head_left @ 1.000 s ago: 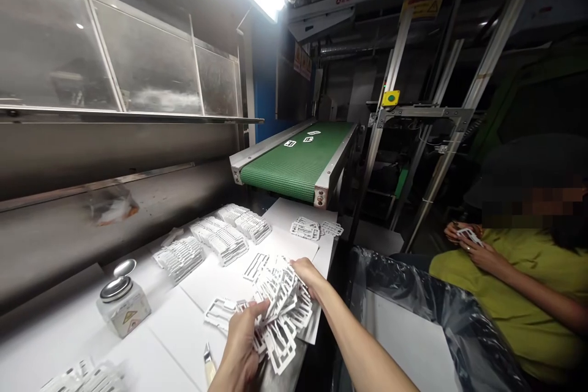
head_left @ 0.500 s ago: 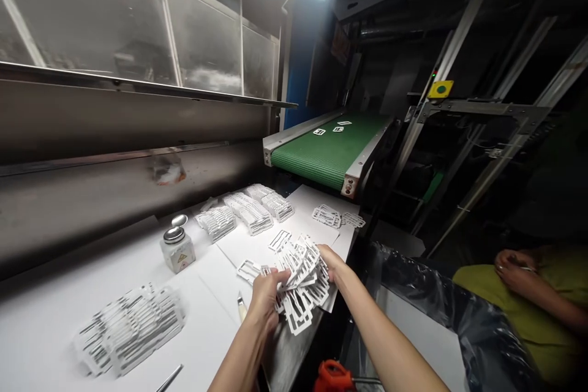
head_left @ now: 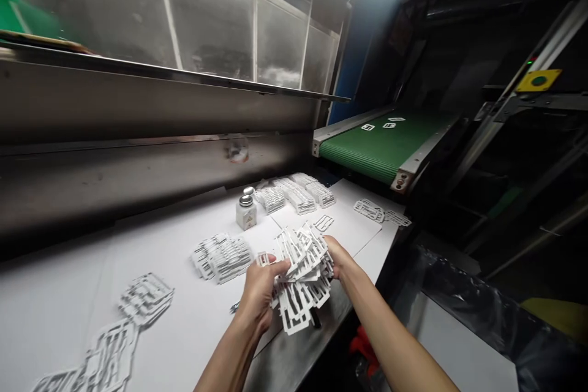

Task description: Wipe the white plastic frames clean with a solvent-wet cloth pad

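Observation:
A loose bundle of thin white plastic frames with cut-out slots [head_left: 303,275] is held between my two hands above the table edge. My left hand [head_left: 261,291] grips its left side, thumb on top. Around the right side, my right hand [head_left: 337,257] is closed, its fingers partly hidden behind the frames. One single frame [head_left: 324,222] lies on the white paper just beyond the bundle. Left of my left hand rests a fanned stack of similar frames [head_left: 223,257]. More rows of frames [head_left: 296,193] sit farther back.
A bottle with a metal cap [head_left: 247,213] stands on the paper-covered table [head_left: 179,318]. Other frames lie at the lower left [head_left: 110,355] and right [head_left: 370,211]. A green conveyor belt [head_left: 367,156] carries a few pieces. A bin lined with black plastic [head_left: 487,306] is at right.
My view has swung left, so the table's left side with more frames shows. Both hands still hold the bundle; the single frame beyond it now lies apart from it.

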`<state>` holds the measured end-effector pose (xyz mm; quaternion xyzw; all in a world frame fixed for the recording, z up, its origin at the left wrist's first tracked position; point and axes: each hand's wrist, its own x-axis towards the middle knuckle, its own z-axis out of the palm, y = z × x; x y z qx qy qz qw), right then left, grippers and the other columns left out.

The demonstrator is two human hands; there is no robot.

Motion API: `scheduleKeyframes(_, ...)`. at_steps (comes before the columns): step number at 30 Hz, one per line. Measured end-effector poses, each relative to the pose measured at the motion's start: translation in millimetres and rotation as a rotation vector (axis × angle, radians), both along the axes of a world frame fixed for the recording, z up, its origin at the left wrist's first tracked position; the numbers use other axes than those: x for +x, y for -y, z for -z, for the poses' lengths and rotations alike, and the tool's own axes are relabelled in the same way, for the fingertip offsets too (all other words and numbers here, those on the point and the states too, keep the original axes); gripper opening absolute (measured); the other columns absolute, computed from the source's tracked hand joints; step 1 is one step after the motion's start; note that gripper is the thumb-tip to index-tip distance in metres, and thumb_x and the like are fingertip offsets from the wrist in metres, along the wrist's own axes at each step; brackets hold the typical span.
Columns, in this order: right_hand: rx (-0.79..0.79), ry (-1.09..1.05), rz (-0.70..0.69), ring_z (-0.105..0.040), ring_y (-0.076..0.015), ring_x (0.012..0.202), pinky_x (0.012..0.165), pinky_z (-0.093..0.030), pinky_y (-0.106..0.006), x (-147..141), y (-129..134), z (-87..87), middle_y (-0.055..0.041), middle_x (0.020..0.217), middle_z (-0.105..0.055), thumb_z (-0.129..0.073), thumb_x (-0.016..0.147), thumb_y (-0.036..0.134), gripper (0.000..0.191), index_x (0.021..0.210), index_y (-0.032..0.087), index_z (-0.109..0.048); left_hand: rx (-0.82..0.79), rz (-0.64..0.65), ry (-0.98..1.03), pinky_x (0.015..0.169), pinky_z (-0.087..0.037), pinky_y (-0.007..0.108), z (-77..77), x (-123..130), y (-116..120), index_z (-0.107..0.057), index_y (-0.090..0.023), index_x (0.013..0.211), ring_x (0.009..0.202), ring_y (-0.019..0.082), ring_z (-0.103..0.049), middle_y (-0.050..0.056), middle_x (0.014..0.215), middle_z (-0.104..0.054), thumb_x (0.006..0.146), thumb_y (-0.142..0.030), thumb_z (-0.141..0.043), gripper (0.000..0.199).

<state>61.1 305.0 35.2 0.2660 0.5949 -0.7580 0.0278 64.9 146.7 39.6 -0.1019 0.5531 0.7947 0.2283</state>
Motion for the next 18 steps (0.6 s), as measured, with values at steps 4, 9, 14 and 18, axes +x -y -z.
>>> scheduleKeyframes(4, 0.019, -0.006, -0.075, -0.057, -0.0117, 0.063, 0.058, -0.05, -0.026, -6.5, 84.1, 6.7, -0.002, 0.079, -0.058, -0.049, 0.092, 0.036, 0.027, 0.091, 0.01, -0.057, -0.072, -0.133, 0.084, 0.048, -0.051, 0.031, -15.1, 25.5, 83.2, -0.054, -0.014, 0.096, 0.067, 0.024, -0.063, 0.009, 0.079, -0.065, 0.064, -0.013, -0.069, 0.036)
scheduleKeyframes(9, 0.08, 0.036, -0.129, -0.055, -0.0105, 0.058, 0.054, -0.049, -0.023, -6.7, 179.3, 35.1, 0.0005, 0.071, -0.057, -0.051, 0.091, 0.035, 0.027, 0.083, 0.01, -0.057, -0.142, -0.333, 0.221, 0.068, -0.055, 0.047, -12.3, 53.1, 168.1, -0.048, -0.018, 0.105, 0.078, 0.033, -0.064, 0.011, 0.079, -0.067, 0.056, -0.016, -0.075, 0.056)
scheduleKeyframes(14, 0.197, 0.022, -0.143, -0.055, -0.0115, 0.059, 0.054, -0.049, -0.024, 1.3, 202.1, 53.0, 0.0005, 0.073, -0.056, -0.051, 0.091, 0.036, 0.029, 0.084, 0.009, -0.057, -0.134, -0.339, 0.274, 0.066, -0.053, 0.044, 7.4, 54.5, 189.2, -0.048, -0.016, 0.105, 0.075, 0.032, -0.064, 0.01, 0.074, -0.066, 0.056, -0.021, -0.075, 0.056)
scheduleKeyframes(18, 0.329, -0.05, -0.091, -0.054, -0.0109, 0.058, 0.055, -0.047, -0.023, 4.7, 172.1, 54.2, 0.0005, 0.071, -0.056, -0.049, 0.091, 0.039, 0.031, 0.08, 0.01, -0.057, -0.105, -0.261, 0.209, 0.065, -0.05, 0.036, 22.8, 42.8, 167.2, -0.052, -0.015, 0.094, 0.071, 0.025, -0.063, 0.007, 0.068, -0.065, 0.063, -0.021, -0.068, 0.036)
